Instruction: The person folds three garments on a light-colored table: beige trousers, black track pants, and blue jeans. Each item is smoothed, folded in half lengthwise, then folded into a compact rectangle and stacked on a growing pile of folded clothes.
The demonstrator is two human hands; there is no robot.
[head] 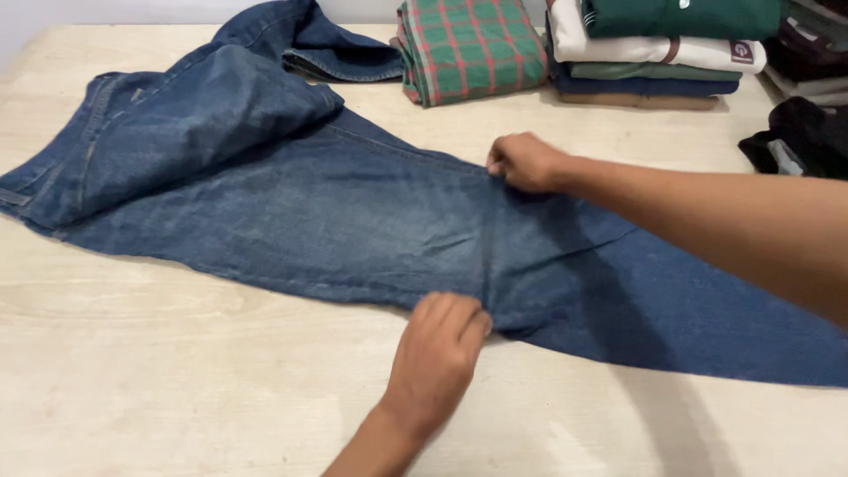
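Note:
A pair of blue jeans (291,212) lies spread across a pale wooden table (159,380), waistband at the left, one leg running off to the right. My left hand (439,349) pinches the near edge of the leg at mid-length. My right hand (523,162) grips the far edge of the same leg directly opposite. A crease runs across the denim between the two hands. The other leg (309,40) is bunched at the back of the table.
A folded green and red checked cloth (468,49) sits at the back. To its right stands a stack of folded clothes (654,57) in white, green, navy and tan. Dark garments (799,132) lie at the far right edge.

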